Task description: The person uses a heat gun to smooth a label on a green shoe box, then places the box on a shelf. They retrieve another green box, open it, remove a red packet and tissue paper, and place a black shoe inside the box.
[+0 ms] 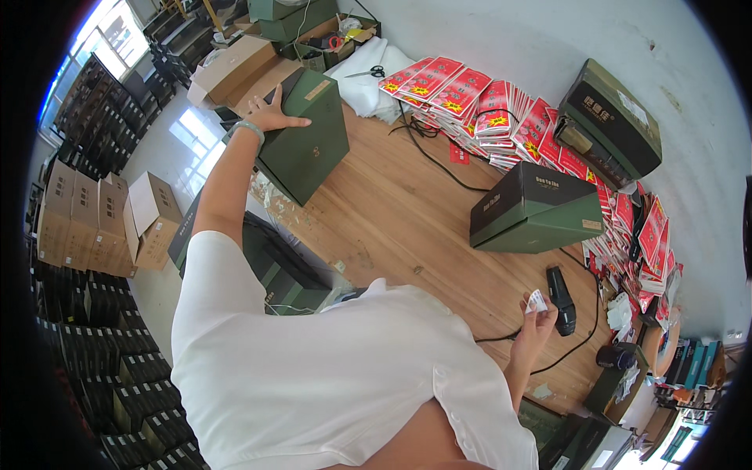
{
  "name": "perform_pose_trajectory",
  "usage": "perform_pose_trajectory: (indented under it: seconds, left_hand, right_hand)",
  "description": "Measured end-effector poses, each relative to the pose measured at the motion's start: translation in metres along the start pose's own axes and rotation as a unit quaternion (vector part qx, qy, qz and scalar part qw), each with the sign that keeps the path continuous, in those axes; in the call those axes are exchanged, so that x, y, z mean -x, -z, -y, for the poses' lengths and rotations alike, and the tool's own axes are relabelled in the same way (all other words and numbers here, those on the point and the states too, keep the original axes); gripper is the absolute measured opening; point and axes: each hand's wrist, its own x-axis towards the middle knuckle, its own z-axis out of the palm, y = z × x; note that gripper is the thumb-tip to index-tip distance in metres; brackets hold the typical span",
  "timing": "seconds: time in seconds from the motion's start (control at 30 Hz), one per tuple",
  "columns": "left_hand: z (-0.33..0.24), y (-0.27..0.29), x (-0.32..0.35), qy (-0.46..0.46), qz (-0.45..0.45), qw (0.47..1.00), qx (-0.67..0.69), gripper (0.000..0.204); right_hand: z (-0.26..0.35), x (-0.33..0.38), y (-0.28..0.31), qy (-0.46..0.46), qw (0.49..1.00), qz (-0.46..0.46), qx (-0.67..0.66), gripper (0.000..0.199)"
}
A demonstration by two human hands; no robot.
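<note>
At the near right, the right hand has its fingers pinched together on a small white slip. A loose pinch could drop or crease something so thin. Just beside it lies a black hair dryer, and a black cord runs close to the wrist — a sleeve or forearm catching it could drag the dryer along.

Farther off, at the far left, the left hand lies over a green box, fingers spread apart across its edge. The box stands close to the left edge of the desk; a hard push leftward could tip it off. At the far right, a dark box sits tilted among red packets, so a knock might start them sliding.

Much is hard to make out: the slip's markings are too small, the green box's far side is hidden, whether its base overhangs I cannot tell, and the fisheye rim blurs into black.
</note>
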Motion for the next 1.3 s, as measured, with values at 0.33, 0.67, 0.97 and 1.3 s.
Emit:
perform_pose_trajectory:
  seconds: [0.33, 0.67, 0.97, 1.3]
  left_hand:
    - [-0.053, -0.012, 0.068, -0.19, -0.092, 0.977, 0.034, 0.121]
    - [-0.177, -0.006, 0.246, -0.543, 0.004, 0.831, 0.12, 0.12]
    - [-0.214, -0.016, 0.297, -0.629, -0.002, 0.767, 0.13, 0.102]
    - [-0.214, -0.02, 0.3, -0.692, 0.0, 0.705, 0.158, 0.071]
  right_hand:
    - [0.022, 0.008, -0.031, 0.009, 0.999, 0.041, 0.014, 0.029]
    - [0.039, 0.002, -0.059, 0.018, 0.993, 0.103, 0.059, 0.045]
    - [0.067, 0.022, -0.065, 0.034, 0.976, 0.078, 0.199, 0.046]
    - [0.083, 0.021, -0.079, 0.069, 0.936, 0.108, 0.328, 0.043]
